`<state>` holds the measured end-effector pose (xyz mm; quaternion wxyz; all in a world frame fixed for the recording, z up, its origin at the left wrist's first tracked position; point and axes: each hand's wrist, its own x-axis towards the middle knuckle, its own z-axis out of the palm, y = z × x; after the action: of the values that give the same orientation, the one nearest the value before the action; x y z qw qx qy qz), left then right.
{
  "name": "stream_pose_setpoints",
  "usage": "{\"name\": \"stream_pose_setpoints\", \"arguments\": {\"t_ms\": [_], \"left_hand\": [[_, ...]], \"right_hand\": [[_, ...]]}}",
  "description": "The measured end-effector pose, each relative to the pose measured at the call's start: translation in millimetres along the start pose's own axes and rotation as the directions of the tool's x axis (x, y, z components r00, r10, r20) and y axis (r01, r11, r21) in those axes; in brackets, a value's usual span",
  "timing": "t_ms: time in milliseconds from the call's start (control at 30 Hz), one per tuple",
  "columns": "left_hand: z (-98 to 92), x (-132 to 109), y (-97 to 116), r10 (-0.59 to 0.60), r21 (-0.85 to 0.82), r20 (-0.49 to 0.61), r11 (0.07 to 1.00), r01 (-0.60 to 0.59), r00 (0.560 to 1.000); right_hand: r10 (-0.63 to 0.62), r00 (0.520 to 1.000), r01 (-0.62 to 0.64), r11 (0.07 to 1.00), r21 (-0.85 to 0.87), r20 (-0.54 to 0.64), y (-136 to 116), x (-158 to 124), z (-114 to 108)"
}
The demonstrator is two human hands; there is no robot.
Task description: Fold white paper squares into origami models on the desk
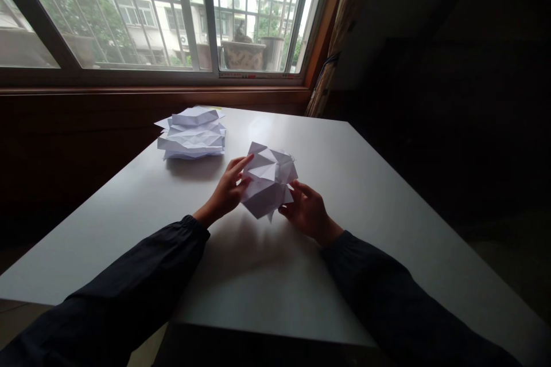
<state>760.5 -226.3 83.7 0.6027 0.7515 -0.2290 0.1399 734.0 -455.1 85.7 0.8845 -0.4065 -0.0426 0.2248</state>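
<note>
A folded white paper piece [269,175], with creased facets and pointed corners, is held up over the white table [353,183]. My left hand [228,189] grips its left side, with fingers at the upper left edge and below it. At the lower right corner, my right hand [306,210] pinches the paper between thumb and fingers. Behind and to the left lies a stack of folded white paper sheets [193,135], touched by neither hand.
A barred window [142,17] and its wooden sill [129,90] run behind the table's far edge. A tied curtain [329,63] hangs at the window's right side. Potted plants stand outside the glass. The right side of the room is dark.
</note>
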Motion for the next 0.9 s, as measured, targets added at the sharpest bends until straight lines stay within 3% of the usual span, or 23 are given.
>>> {"name": "stream_pose_setpoints", "arguments": {"t_ms": [100, 167, 267, 367, 567, 700, 900], "left_hand": [[-2.2, 0, -2, -0.040, -0.087, 0.014, 0.995, 0.041, 0.999], [-6.1, 1, -5, -0.039, -0.055, 0.019, 0.998, 0.040, 0.999], [-16.9, 4, -15, 0.049, 0.166, 0.019, 0.985, -0.051, 0.999], [-30.3, 5, -24, 0.192, 0.426, 0.084, 0.880, -0.209, 0.978], [-41.9, 5, -20, 0.245, 0.642, 0.168, 0.708, -0.295, 0.955], [-37.7, 7, -12, 0.278, 0.690, 0.111, 0.669, -0.275, 0.954], [-34.7, 8, -8, 0.298, 0.690, 0.103, 0.666, -0.284, 0.949]], "right_hand": [[-0.044, 0.998, 0.041, 0.995, -0.090, -0.034, -2, 1, -6], [-0.069, 0.997, 0.064, 0.984, -0.167, -0.023, -3, 1, -11], [-0.088, 0.996, 0.082, 0.959, -0.271, -0.012, -6, 3, -21], [-0.105, 0.994, 0.084, 0.920, -0.383, -0.033, -7, 7, -33], [-0.157, 0.986, 0.090, 0.785, -0.613, -0.056, -8, 13, -44], [-0.223, 0.971, 0.121, 0.756, -0.644, -0.080, -6, 13, -42], [-0.222, 0.974, 0.134, 0.698, -0.703, -0.035, -2, 8, -32]]}}
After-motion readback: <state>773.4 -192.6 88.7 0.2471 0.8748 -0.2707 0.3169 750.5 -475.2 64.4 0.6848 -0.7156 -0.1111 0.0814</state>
